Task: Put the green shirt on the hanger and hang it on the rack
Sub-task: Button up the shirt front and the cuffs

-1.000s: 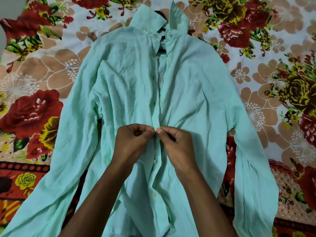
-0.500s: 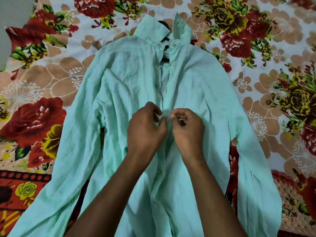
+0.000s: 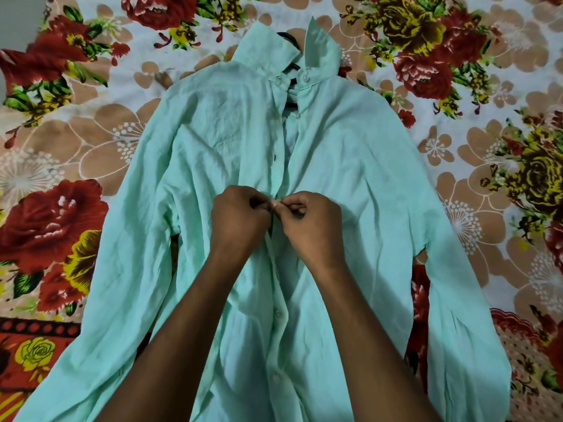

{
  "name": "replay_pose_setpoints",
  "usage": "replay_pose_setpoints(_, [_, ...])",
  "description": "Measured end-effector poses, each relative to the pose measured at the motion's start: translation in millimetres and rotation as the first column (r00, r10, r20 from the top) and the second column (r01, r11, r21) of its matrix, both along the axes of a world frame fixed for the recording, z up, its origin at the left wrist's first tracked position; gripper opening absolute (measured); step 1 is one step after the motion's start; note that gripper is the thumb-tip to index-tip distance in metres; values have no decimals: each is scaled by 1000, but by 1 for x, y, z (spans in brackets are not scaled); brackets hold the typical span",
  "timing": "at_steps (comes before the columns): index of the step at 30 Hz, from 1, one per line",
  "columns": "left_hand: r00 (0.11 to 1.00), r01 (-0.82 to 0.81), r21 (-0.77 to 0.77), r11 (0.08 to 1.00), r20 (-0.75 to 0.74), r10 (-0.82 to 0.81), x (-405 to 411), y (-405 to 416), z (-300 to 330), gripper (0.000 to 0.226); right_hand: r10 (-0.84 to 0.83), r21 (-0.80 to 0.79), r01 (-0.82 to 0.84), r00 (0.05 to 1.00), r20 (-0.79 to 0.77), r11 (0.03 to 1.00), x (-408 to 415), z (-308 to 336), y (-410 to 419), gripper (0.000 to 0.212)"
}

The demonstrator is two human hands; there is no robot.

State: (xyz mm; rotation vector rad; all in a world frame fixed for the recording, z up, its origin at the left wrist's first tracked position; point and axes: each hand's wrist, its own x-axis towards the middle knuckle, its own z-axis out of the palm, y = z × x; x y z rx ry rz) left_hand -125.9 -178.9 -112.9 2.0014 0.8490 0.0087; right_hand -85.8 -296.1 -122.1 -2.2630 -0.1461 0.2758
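Note:
The green shirt (image 3: 350, 166) lies face up on the bed, collar at the top, sleeves spread down both sides. A black hanger (image 3: 288, 41) sits inside it; only its hook and bits of its neck show through the open collar. My left hand (image 3: 240, 220) and my right hand (image 3: 310, 226) meet at the button placket mid-chest, each pinching one edge of the shirt front between thumb and fingers. Below my hands the placket is buttoned; above them it gapes open up to the collar.
A floral bedsheet (image 3: 76, 141) with red, yellow and tan flowers covers the whole surface under the shirt. A strip of grey wall (image 3: 18, 19) shows at the top left corner. No rack is in view.
Both hands have moved up the placket from the lower chest to mid-chest, and the fingers have closed together again on the shirt's two front edges.

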Motion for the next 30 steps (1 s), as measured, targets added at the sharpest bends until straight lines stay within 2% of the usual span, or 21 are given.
replay_pose_setpoints(2, [999,-46,-55,997,-11,46,0,2,0,10,4,-54,-3,1000,19,999,0,-2,3,21])
replay_pose_setpoints(5, [990,-143,-210,967,-36,138,-1,3,-1,12,8,-129,1,998,65,992,-2,-6,6,8])
replay_pose_setpoints(8, [977,-211,-328,921,-71,199,1,4,-2,13,-27,-117,37,996,88,992,-5,-9,8,6])
replay_pose_setpoints(11, [971,-240,-363,900,-97,220,3,5,-2,11,-37,-89,45,996,86,995,-6,-9,8,6])
replay_pose_setpoints(13, [969,-247,-376,893,-100,225,3,5,-2,11,14,-114,-3,995,95,993,-7,-7,8,1])
replay_pose_setpoints(16, [968,-252,-383,889,-93,234,2,5,-2,12,93,-195,-71,990,109,978,-8,-5,8,17])
replay_pose_setpoints(19, [967,-256,-368,894,-85,242,2,4,-1,12,84,-219,-51,986,146,974,-7,-6,11,13])
replay_pose_setpoints(21, [965,-261,-375,890,-79,250,2,4,-2,12,37,-184,-9,988,149,983,-8,-8,13,6])
replay_pose_setpoints(25, [961,-266,-386,883,-40,272,0,1,-2,12,-117,39,114,991,72,993,-7,-6,10,5])
replay_pose_setpoints(30, [957,-259,-431,864,3,289,-7,-5,-3,9,-140,132,151,986,-95,980,-5,3,10,7])
